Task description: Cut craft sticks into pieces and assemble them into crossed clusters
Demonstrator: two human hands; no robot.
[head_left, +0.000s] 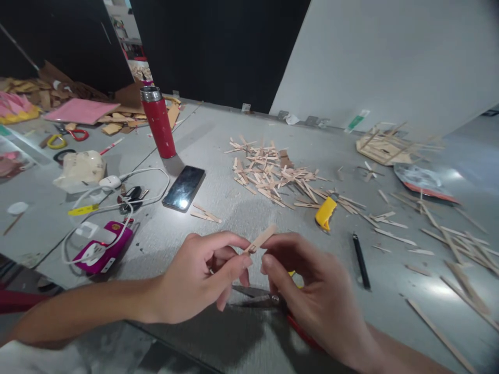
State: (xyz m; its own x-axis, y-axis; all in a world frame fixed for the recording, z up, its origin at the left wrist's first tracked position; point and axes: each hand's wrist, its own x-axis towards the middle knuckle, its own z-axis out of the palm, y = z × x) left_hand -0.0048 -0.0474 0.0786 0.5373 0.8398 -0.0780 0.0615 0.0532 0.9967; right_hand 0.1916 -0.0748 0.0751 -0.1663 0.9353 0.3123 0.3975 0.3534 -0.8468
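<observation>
My left hand [202, 270] pinches a short flat wooden stick piece [263, 239] between thumb and forefinger, over the near part of the table. A small dark mark shows near its lower end. At the other end, the curled fingers of my right hand [312, 291] close on the piece, the forefinger against its edge; the exact grip is partly hidden. Below both hands is a pair of scissors [257, 298], blades pointing left. Its red and yellow handles are mostly covered by my right hand, and whether that hand touches them I cannot tell.
Beyond the hands lies a pile of wooden sticks [268, 174], with a yellow cutter [326, 212] and black pen [361, 262] to the right. A phone [184, 188], red bottle [159, 124] and purple power strip [105, 246] with white cables occupy the left. A stick frame [385, 148] stands far right.
</observation>
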